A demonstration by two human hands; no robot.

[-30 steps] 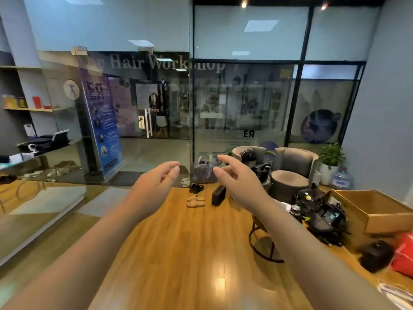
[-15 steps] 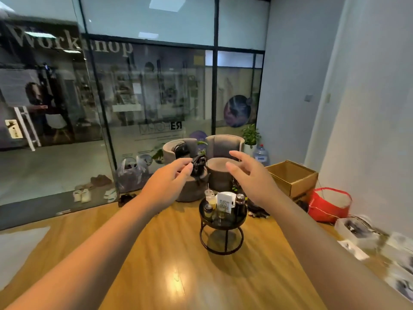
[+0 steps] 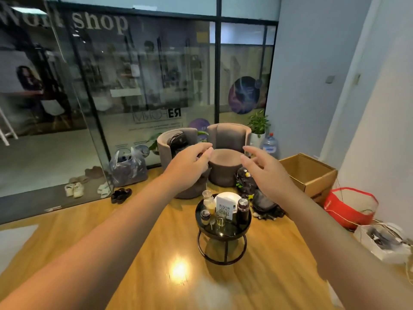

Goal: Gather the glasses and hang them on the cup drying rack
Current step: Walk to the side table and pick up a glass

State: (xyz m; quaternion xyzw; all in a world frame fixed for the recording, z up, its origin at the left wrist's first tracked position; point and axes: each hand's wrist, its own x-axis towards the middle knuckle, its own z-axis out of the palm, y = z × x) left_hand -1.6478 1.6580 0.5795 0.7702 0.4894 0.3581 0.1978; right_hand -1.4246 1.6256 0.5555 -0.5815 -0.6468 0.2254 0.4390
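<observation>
A small round black side table (image 3: 237, 231) stands on the wooden floor ahead of me. On it are a small clear glass (image 3: 220, 219), a plastic cup (image 3: 207, 194), a lidded jar (image 3: 205, 216), a white card stand with a QR code (image 3: 226, 205) and a dark bottle (image 3: 243, 209). My left hand (image 3: 190, 166) and my right hand (image 3: 264, 168) are stretched out in the air above and in front of the table, fingers apart, holding nothing. No cup drying rack is in view.
Two grey tub chairs (image 3: 225, 153) stand behind the table against a glass wall (image 3: 138, 90). Black bags (image 3: 261, 200) lie beside them. A cardboard box (image 3: 310, 173), a red bag (image 3: 350, 209) and white boxes (image 3: 384, 242) line the right wall. Shoes (image 3: 120, 194) and a plastic bag (image 3: 128, 167) sit left.
The view has swung right and tilted down, bringing the side table nearer and toward the centre. Both hands stay raised and empty, now slightly wider apart.
</observation>
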